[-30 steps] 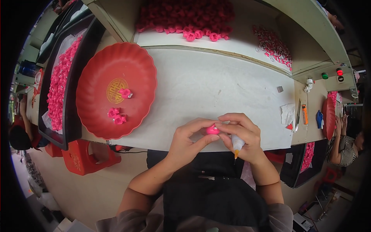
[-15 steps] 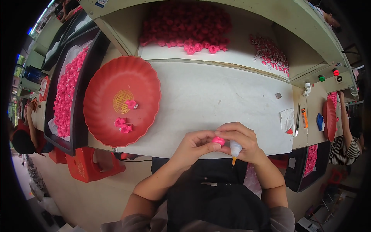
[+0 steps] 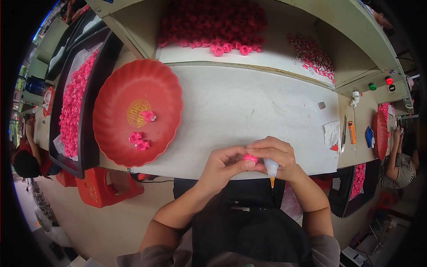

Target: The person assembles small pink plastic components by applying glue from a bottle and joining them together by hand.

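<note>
My left hand [image 3: 221, 166] pinches a small pink flower-shaped piece [image 3: 249, 158] at the near edge of the white work surface [image 3: 249, 111]. My right hand [image 3: 275, 155] touches the same piece and holds a small white glue bottle [image 3: 270, 168] with its orange tip pointing down toward me. Both hands meet just over the table's front edge. To the left stands a round red plate [image 3: 111, 133] with three finished pink pieces [image 3: 139, 140] in it.
A heap of pink pieces [image 3: 213, 22] fills the shelf behind, with a smaller pile of pink-and-white pieces [image 3: 311, 55] to its right. A black tray of pink pieces [image 3: 71, 102] lies at far left. Small tools and paper [image 3: 342, 131] sit right. Other people work at both sides.
My hands have stayed joined on the pink piece at the table's edge; the glue bottle's tip points down as before. The view has shifted slightly.
</note>
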{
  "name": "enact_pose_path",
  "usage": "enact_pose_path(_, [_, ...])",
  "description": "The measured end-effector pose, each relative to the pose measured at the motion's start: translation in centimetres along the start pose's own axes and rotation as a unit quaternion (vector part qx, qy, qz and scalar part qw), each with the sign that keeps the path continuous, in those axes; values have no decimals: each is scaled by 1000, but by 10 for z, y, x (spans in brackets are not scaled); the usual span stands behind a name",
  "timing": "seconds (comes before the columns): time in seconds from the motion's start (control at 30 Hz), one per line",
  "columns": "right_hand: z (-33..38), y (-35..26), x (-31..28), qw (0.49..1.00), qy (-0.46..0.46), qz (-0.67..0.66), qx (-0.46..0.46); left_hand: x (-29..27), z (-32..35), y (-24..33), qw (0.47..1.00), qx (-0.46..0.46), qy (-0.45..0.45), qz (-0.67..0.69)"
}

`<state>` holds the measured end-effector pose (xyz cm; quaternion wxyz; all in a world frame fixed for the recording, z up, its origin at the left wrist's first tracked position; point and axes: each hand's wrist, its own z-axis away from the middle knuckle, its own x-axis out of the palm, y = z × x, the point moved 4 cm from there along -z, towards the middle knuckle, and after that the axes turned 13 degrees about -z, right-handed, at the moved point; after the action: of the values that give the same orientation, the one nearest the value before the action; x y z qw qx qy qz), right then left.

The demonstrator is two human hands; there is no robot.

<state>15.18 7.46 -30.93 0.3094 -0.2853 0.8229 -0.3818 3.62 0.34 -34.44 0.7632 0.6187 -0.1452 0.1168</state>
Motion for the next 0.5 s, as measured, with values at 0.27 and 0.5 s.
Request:
enact_pose_path(0.27, [-6,4,-2,1000,-2,-4,-9,-2,-5,4,1000,13,2,-6])
enact_pose_path(0.5, [-5,-3,-6,998,-25,42,-44,7,1,12,1000,-3,5,29])
